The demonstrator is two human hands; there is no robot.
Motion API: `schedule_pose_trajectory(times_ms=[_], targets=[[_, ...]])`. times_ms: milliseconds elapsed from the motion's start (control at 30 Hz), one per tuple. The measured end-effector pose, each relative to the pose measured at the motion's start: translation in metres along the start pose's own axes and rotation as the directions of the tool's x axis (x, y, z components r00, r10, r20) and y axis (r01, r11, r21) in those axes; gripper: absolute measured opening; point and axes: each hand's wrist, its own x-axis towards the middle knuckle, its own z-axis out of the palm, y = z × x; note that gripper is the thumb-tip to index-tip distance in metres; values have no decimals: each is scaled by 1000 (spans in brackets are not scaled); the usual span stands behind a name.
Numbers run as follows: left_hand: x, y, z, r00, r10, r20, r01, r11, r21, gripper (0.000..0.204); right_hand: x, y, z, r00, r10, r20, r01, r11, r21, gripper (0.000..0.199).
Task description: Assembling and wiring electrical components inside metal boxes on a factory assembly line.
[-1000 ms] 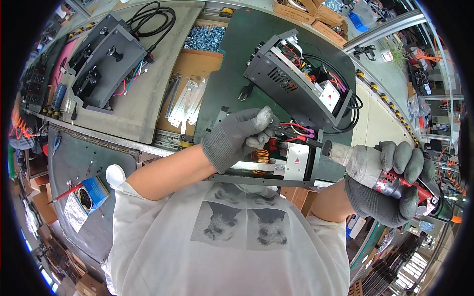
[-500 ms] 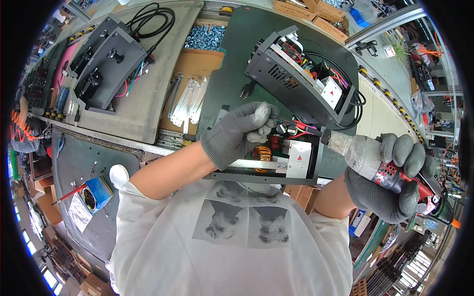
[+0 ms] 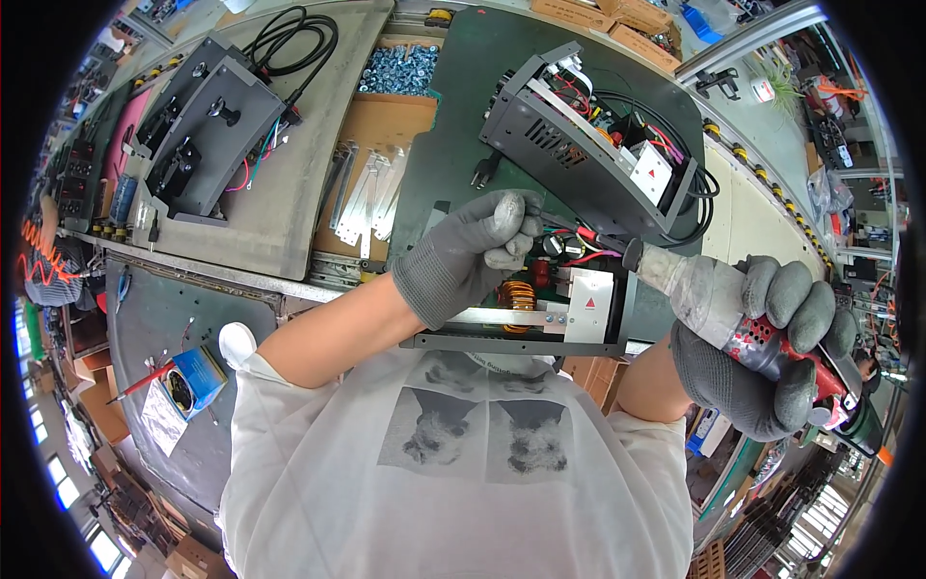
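My right hand [image 3: 772, 352], in a grey glove, is wrapped round a red power screwdriver [image 3: 738, 328] with a taped grey nose. The screwdriver's nose points left, over the right end of an open dark metal housing [image 3: 482, 343] in front of me. Inside the housing are a copper-wound coil [image 3: 518, 297], red and black wires [image 3: 588, 257] and a white plate [image 3: 588, 304] with a red triangle. My left hand [image 3: 482, 236], gloved too, is closed in a pinch above the housing's left part. What its fingertips hold is hidden from view.
Beyond stands a second dark housing [image 3: 579, 154] with exposed wiring and a coiled black cable. A box of small screws [image 3: 397, 69] and a carton of metal strips [image 3: 371, 207] lie left of it. On the left bench are a grey cover [image 3: 227, 125] and a blue box [image 3: 198, 374].
The screwdriver's nose has risen slightly and stays near the wires. My left hand keeps its pinch with hardly any shift. The whole view has moved a little.
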Motion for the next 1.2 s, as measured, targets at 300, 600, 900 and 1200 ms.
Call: schedule_pose_trajectory(times_ms=[300,600,900,1200], targets=[[0,1,4,995,88,39,-92,992,88,41,1,1,0,990,-45,-132,48,998,26,40],[23,33,39,984,-115,-136,160,909,386,27,9,-24,-41,962,-54,-268,83,992,98,33],[171,68,61,985,127,119,15,-746,666,39,16,-32,-105,995,-87,-39,79,982,-173,53],[202,77,42,996,-88,-24,-59,-822,567,49,36,9,-120,994,104,-29,-104,994,-15,43]])
